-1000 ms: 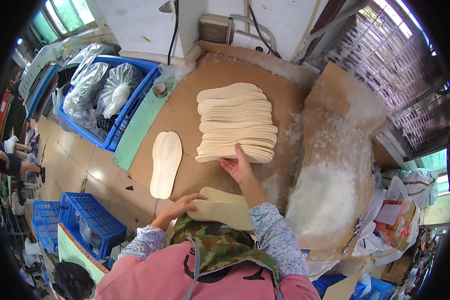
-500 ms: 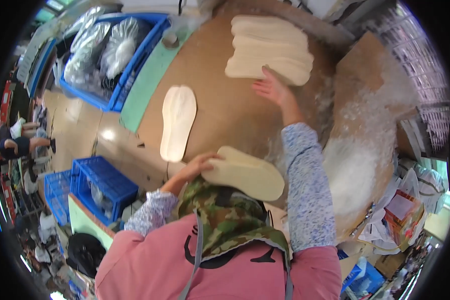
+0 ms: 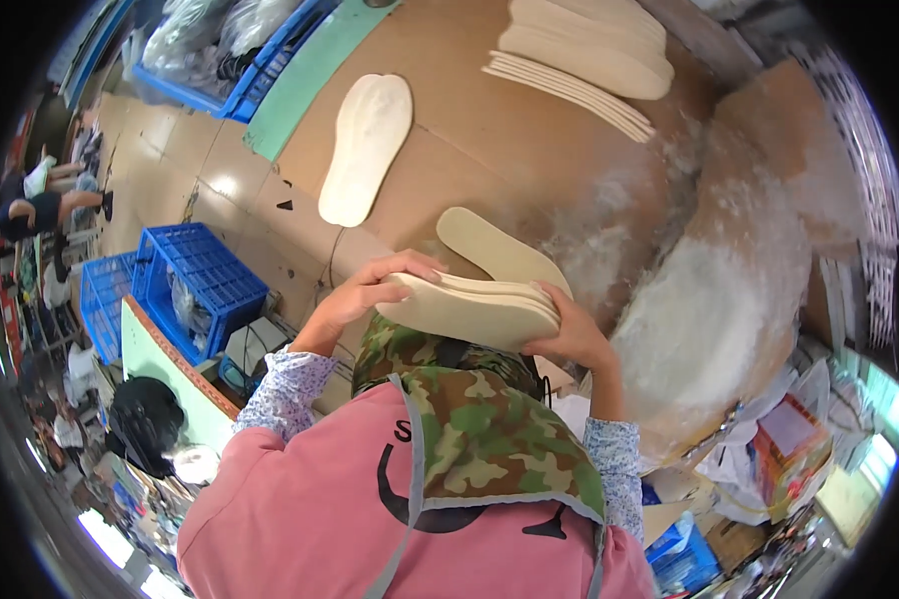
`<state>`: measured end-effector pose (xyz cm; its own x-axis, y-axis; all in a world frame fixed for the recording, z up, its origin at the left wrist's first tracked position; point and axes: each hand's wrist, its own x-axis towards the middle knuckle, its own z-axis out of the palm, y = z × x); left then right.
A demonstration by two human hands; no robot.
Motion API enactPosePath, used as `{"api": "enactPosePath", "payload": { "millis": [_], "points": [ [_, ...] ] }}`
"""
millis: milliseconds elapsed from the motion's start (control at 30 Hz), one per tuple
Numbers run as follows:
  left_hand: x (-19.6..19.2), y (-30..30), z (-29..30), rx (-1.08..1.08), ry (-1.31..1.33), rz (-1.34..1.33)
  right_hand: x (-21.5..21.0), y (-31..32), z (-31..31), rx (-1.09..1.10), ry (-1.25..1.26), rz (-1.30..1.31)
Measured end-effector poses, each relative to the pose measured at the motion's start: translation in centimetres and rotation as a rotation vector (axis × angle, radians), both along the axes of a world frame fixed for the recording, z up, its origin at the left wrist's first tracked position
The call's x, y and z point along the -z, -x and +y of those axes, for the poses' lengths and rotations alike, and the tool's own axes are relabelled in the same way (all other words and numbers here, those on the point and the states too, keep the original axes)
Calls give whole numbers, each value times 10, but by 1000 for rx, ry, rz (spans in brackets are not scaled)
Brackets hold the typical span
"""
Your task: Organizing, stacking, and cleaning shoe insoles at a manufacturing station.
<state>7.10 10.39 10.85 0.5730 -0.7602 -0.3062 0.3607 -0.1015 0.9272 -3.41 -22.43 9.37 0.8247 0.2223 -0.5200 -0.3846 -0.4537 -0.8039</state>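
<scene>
Close to my chest I hold a small stack of cream shoe insoles (image 3: 474, 309) between both hands. My left hand (image 3: 365, 295) grips its left end, and my right hand (image 3: 574, 334) cups its right end. One more insole (image 3: 494, 250) lies flat just beyond the held stack on the brown cardboard-covered table (image 3: 469, 160). A single insole (image 3: 368, 145) lies farther off to the left. At the far edge a tall pile of insoles (image 3: 584, 55) sits fanned out.
White powder or foam dust (image 3: 714, 309) covers the table's right side. Blue plastic crates (image 3: 195, 280) stand on the floor at left, another crate with plastic bags (image 3: 225, 40) at top left. Boxes and paper clutter (image 3: 789, 449) lie at the right. Another person (image 3: 45, 210) is at far left.
My right hand has come back from the far pile to my chest. Both hands now hold a stack of insoles, where before the left hand held one alone.
</scene>
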Motion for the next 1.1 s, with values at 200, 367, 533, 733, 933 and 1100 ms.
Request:
{"api": "enactPosePath", "payload": {
  "millis": [200,367,533,733,933,1100],
  "points": [
    [20,3,0,-273,116,322,-3,40,-14,342,-298,92],
    [35,-21,-18,-353,75,343,-4,27,-13,588,-310,-49],
    [33,-56,-32,-305,126,321,12,-23,-51,493,-291,-38],
    [45,-70,-44,-341,163,443,7,-149,-77,303,542,-744],
    [42,-72,-44,-338,134,490,19,-222,-91,-144,981,-662],
    [43,-79,-42,-301,124,455,13,-240,-117,51,716,-669]
  ]
}}
